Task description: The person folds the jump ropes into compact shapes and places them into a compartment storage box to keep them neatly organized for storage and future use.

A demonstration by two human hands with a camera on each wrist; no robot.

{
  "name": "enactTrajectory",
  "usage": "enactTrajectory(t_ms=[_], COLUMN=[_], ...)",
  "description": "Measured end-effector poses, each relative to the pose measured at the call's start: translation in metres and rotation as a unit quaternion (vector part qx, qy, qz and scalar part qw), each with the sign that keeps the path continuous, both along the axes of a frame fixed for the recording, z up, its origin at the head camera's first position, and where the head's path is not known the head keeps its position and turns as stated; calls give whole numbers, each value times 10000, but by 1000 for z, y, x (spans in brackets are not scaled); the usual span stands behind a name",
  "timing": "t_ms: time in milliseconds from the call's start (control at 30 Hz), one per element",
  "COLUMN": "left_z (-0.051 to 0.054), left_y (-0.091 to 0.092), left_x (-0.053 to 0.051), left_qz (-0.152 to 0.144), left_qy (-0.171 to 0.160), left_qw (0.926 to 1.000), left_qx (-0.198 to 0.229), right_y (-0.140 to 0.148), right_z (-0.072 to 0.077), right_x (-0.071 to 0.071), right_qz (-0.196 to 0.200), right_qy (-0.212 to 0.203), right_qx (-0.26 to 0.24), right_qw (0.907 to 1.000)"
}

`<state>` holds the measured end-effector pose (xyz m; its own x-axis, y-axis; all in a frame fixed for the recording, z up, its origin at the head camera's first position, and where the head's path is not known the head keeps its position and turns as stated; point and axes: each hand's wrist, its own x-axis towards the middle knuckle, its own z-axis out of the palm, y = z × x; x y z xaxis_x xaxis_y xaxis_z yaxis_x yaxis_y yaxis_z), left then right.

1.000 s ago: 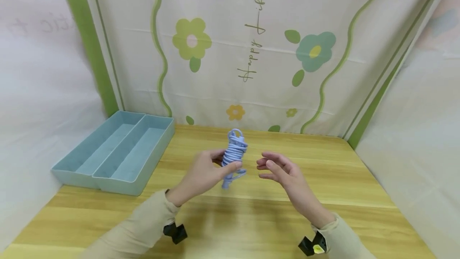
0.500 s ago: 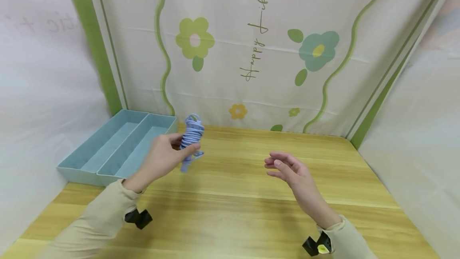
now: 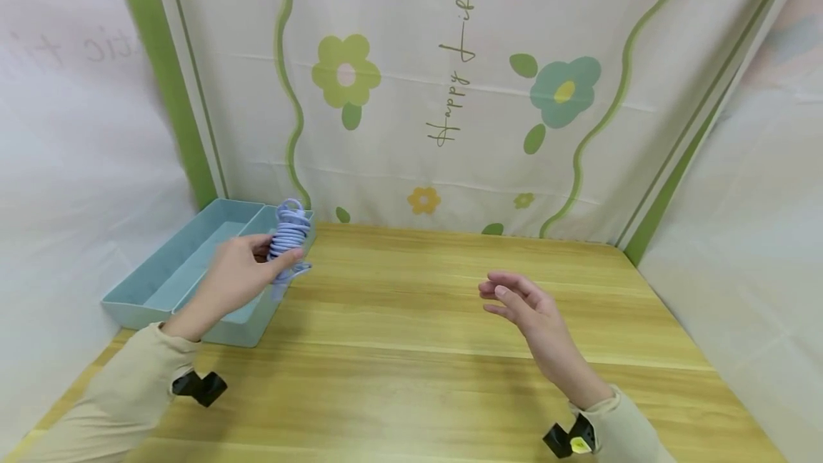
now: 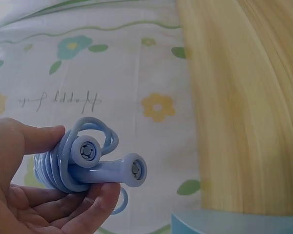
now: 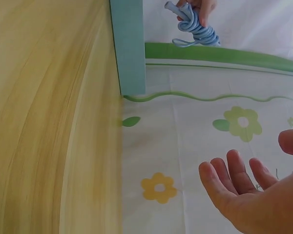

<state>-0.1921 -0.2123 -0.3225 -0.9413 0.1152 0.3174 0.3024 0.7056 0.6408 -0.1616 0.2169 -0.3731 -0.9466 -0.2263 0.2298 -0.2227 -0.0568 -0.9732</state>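
Observation:
A jump rope, light blue with its cord wound round its two handles, is held in my left hand, thumb on one side and fingers on the other. In the left wrist view the round ends of both handles stick out past the coil, and a small loop of cord hangs below. The bundle is held up over the right side of a blue two-compartment tray. My right hand hovers over the table with its fingers loosely bent and nothing in them; the right wrist view shows the palm.
The tray stands at the left of the wooden table, close to the left curtain. A white curtain printed with flowers and lettering hangs behind the table, and more white cloth encloses both sides.
My left hand has carried the jump rope leftward, from the middle of the table to above the tray's right side. The right hand has barely moved.

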Motion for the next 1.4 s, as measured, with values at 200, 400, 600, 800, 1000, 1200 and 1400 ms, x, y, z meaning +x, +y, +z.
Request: enactTrajectory(t_ms=[200, 400, 600, 800, 1000, 1200, 1400], left_z=[-4, -12, -20, -30, -42, -49, -50], left_y=[-20, -40, -55, -63, -67, -65, -62], left_x=[0, -2, -3, -7, -10, -11, -14], left_qz=[272, 635, 729, 690, 512, 348, 289], left_qy=[252, 646, 367, -185, -567, -775, -1025], left_qw=[9991, 9931, 9917, 9896, 9879, 9855, 9795], left_qx=[-204, -744, -994, -1247, -1349, -1470, -1709], right_y=[1, 4, 6, 7, 7, 6, 5], right_z=[1, 0, -2, -3, -4, -5, -5], right_x=[0, -1, -1, -1, -2, -1, -1], right_qz=[-57, -84, -100, -89, -79, -123, -144], right_qy=[-49, -64, -175, -205, -223, -228, -209], right_qx=[89, 155, 64, 53, 32, 133, 153], right_qw=[9999, 9998, 9998, 9997, 9997, 9996, 9996])
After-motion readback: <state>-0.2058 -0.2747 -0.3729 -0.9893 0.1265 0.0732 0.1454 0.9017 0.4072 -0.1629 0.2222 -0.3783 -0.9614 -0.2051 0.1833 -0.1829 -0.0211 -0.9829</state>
